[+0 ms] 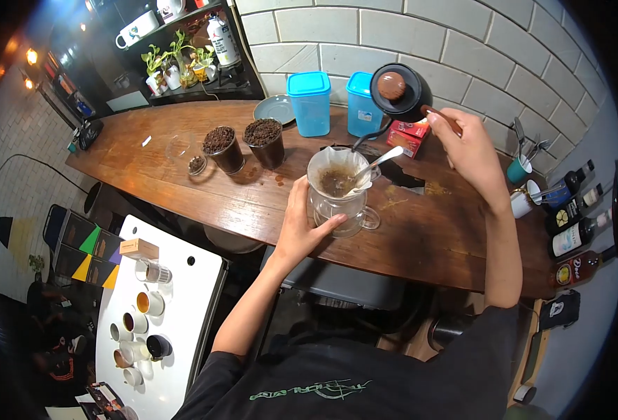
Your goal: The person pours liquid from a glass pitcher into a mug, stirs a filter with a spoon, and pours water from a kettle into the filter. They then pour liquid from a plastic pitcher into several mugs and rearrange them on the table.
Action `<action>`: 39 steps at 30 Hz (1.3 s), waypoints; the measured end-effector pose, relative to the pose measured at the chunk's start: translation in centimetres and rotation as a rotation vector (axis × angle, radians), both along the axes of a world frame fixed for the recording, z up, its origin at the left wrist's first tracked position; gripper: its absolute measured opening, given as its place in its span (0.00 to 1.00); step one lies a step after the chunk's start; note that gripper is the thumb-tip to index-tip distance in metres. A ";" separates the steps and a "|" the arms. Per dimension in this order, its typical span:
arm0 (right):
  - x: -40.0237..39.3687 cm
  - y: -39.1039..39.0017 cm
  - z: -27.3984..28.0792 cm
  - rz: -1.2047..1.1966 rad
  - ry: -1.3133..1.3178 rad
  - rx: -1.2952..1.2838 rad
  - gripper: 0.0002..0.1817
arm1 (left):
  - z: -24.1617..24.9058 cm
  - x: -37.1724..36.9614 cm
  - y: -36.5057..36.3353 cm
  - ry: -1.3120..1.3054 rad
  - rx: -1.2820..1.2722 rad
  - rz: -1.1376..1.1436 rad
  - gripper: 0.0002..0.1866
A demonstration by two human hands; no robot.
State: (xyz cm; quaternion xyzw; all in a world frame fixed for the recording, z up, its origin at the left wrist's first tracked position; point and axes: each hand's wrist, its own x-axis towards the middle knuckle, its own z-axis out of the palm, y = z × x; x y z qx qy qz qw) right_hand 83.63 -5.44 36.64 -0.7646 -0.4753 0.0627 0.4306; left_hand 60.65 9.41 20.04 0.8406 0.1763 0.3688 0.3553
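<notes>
My right hand (468, 148) is closed round the brown handle of a black gooseneck kettle (421, 77) with a round brown lid knob. The kettle's thin spout reaches down to the rim of a paper coffee filter (328, 159). Wet brown coffee (337, 183) lies inside the filter, and a spoon (382, 159) leans in it. The filter sits in a clear dripper on a glass coffee server (351, 225) with a handle at its right. My left hand (300, 227) grips the left side of the dripper and server, thumb across the front. Whether water is flowing I cannot make out.
Two glasses of dark crumbly grounds (219, 140) stand left on the wooden counter (148, 161). Behind are blue-lidded containers (309, 105), a plate (274, 109) and a red box (407, 136). Cutlery cups (519, 168) and several bottles (571, 236) line the right. Several cups occupy a white table (190, 294).
</notes>
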 end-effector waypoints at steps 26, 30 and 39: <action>6.3 -6.4 -4.7 0.081 1.069 0.208 0.15 | -5.2 -11.1 -5.5 -0.314 -0.143 0.189 0.20; 5.2 -10.2 -7.1 -0.035 1.037 0.266 0.15 | -7.3 -12.4 -7.6 -0.197 -0.050 0.268 0.04; 0.8 -14.5 -15.4 -0.249 1.081 0.326 0.15 | -8.9 -13.4 -9.4 -0.191 -0.235 0.224 0.04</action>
